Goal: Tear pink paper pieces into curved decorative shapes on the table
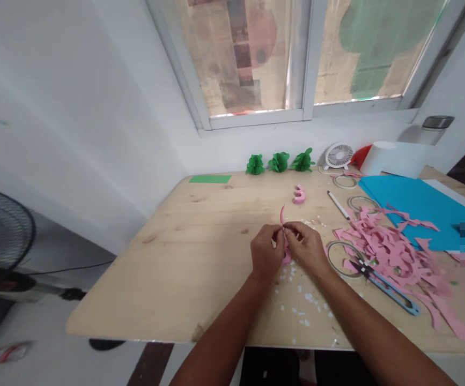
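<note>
My left hand [267,249] and my right hand [305,245] meet over the middle of the table, fingertips pinched together on a pink paper piece [282,214]. One thin curved end of it sticks up above the fingers. More pink paper [287,258] shows beneath my hands; whether it is the same piece I cannot tell. Small white scraps [307,297] are scattered on the tabletop around my forearms. Beyond my hands rests a curled pink paper shape [299,194]. To the right lie scissors with blue handles [395,293], their blades across a tape roll [331,261].
A heap of pink paper offcuts [393,244] covers the right side, beside blue sheets [437,206] and a white pen [338,205]. Three green paper shapes [278,162], a green strip [210,179] and a small white fan [339,156] line the wall. A floor fan [1,230] stands left.
</note>
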{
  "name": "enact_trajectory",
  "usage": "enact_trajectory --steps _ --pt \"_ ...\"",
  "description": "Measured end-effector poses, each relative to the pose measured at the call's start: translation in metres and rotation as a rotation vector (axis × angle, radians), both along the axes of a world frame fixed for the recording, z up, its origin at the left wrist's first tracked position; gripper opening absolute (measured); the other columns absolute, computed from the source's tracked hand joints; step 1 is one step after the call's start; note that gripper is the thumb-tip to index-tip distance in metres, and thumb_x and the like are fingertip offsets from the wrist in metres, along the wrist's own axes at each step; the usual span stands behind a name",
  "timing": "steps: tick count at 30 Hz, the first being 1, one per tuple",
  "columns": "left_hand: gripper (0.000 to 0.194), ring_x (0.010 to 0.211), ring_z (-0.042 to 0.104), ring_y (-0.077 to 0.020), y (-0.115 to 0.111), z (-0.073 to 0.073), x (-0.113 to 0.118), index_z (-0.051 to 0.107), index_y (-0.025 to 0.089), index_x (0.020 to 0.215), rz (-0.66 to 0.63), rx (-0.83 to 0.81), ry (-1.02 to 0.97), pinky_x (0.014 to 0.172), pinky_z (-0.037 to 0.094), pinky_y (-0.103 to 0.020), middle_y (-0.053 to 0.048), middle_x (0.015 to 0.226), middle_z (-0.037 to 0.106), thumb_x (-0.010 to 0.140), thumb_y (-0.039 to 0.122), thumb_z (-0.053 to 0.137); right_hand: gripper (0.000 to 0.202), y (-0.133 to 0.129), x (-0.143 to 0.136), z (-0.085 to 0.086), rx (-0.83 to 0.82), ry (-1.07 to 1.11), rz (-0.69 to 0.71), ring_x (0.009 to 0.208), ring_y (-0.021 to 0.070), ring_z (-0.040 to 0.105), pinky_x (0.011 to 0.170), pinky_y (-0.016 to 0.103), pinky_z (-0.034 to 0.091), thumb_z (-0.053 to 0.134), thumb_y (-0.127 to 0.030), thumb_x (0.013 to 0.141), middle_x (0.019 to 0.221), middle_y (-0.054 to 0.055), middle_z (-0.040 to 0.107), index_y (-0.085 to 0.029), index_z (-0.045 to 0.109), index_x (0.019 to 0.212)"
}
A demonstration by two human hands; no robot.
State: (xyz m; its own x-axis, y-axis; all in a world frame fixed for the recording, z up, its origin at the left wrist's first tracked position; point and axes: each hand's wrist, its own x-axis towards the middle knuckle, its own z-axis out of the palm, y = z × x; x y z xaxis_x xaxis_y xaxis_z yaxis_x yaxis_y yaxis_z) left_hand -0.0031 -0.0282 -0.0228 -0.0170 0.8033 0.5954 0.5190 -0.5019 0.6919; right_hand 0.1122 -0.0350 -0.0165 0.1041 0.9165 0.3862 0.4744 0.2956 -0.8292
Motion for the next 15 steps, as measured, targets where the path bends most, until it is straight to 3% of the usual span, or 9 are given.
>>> enact_trajectory --steps 9,15 --pt "0.020 0.064 0.056 -0.0120 -0.0037 0.0006 -0.0015 0.061 0.018 0.090 -0.036 -0.017 0.114 0.059 0.043 -0.022 -0.005 0.078 0.062 0.079 0.016 0.045 0.022 0.0002 -0.0007 -0.0003 -0.101 0.098 0.028 0.063 0.0150 0.056 0.059 0.025 0.042 0.049 -0.032 0.078 0.074 0.003 0.066 -0.018 0.065 0.086" --pt "0.022 0.066 0.057 -0.0134 -0.0040 0.0016 -0.0009 0.063 0.020 0.089 -0.091 -0.131 -0.010 0.061 0.044 -0.023 -0.005 0.079 0.064 0.075 0.016 0.047 0.021 0.0057 0.0029 -0.0046 -0.146 0.238 0.031 0.056 0.0136 0.051 0.054 0.023 0.040 0.051 -0.035 0.075 0.060 0.000 0.057 -0.018 0.058 0.067"
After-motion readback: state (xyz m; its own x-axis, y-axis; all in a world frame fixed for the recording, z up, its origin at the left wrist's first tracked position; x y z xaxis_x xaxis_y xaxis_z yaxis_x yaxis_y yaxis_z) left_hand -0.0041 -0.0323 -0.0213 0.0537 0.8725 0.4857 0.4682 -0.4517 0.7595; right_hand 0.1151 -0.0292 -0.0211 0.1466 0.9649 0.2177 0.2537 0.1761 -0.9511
